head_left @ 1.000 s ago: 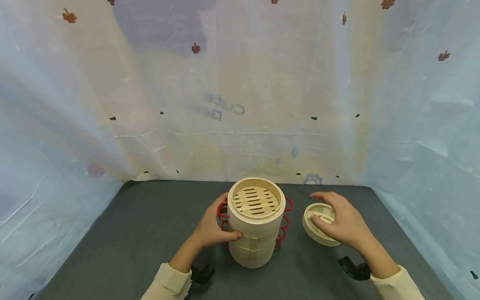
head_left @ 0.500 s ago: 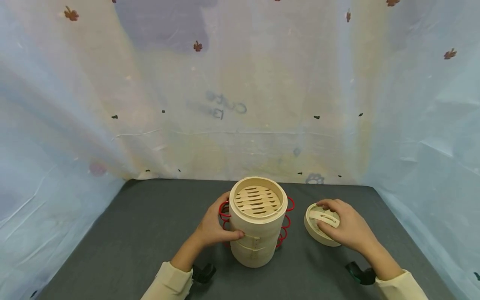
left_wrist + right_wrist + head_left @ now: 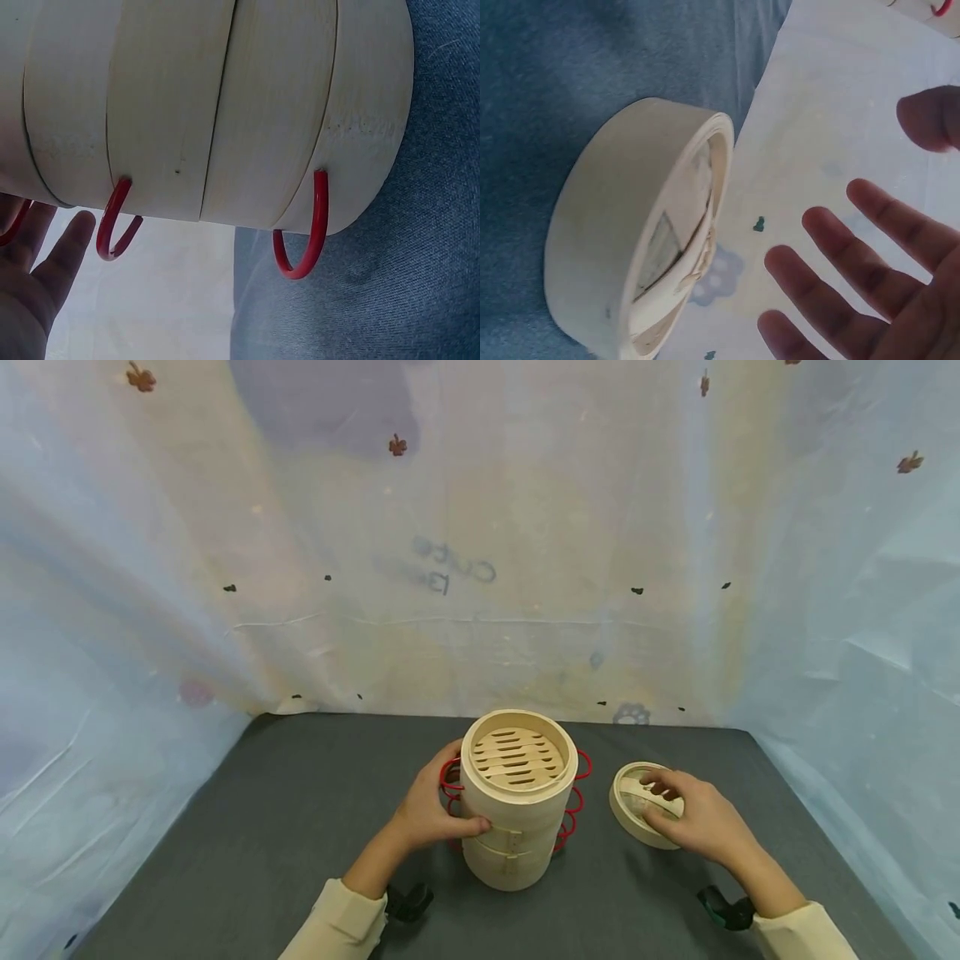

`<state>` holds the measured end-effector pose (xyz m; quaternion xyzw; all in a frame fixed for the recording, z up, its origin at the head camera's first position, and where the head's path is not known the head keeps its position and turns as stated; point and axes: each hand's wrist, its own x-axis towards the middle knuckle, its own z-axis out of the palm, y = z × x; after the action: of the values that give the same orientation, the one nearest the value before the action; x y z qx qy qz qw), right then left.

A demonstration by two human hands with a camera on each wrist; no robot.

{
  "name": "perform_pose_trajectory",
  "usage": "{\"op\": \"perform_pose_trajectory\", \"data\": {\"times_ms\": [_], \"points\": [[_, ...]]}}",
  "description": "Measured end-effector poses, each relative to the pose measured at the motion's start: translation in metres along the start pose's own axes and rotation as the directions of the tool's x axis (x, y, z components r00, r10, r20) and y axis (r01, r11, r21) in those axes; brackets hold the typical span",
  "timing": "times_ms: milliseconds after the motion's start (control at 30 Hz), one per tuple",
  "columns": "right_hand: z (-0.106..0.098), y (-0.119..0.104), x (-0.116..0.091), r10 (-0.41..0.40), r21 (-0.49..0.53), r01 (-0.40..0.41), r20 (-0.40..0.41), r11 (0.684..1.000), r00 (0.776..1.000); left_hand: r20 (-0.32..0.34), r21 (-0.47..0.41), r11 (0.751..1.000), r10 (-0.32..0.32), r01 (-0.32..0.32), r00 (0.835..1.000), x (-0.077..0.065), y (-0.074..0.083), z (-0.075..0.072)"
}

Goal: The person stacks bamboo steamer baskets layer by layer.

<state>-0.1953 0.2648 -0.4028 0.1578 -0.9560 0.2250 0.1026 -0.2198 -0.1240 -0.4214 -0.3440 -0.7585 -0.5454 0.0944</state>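
Observation:
A tall stack of pale bamboo steamer baskets (image 3: 510,822) stands upright on the dark table, its slatted top tier uncovered. My left hand (image 3: 431,806) grips its left side, thumb across the front and the other fingers mostly hidden behind. Red loop handles (image 3: 307,240) stick out from the baskets in the left wrist view. To the right lies a round bamboo lid (image 3: 628,818) with a strip handle across its top. My right hand (image 3: 705,818) is over the lid's right part; in the right wrist view its fingers (image 3: 840,247) are spread and apart from the lid.
The dark grey tabletop (image 3: 322,793) runs back to a pale plastic curtain (image 3: 525,568) with leaf and paw prints, which also closes in both sides. Black straps (image 3: 408,903) show at both wrists.
My right hand has shifted slightly down and right over the lid, its fingers drawing in closer to the handle. My left hand keeps its grip on the steamer stack.

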Motion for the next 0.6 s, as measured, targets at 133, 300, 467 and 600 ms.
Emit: {"op": "perform_pose_trajectory", "data": {"times_ms": [133,300,467,600], "points": [[0.002,0.003,-0.001,0.005,0.005,-0.005,0.027,1.0,1.0,0.005,-0.001,1.0,0.012,-0.012,1.0,0.001,0.001,0.001],[0.006,0.009,-0.003,0.012,0.011,-0.013,0.045,1.0,0.999,0.006,-0.001,1.0,0.007,-0.007,1.0,0.002,0.001,0.001],[0.014,0.017,-0.004,0.01,-0.026,-0.008,0.064,1.0,0.998,0.006,0.006,1.0,0.0,0.0,1.0,0.001,0.002,0.0],[0.019,0.022,-0.006,0.004,-0.031,-0.002,0.07,1.0,0.998,0.006,0.003,1.0,-0.003,0.003,1.0,0.0,0.005,0.0]]}}
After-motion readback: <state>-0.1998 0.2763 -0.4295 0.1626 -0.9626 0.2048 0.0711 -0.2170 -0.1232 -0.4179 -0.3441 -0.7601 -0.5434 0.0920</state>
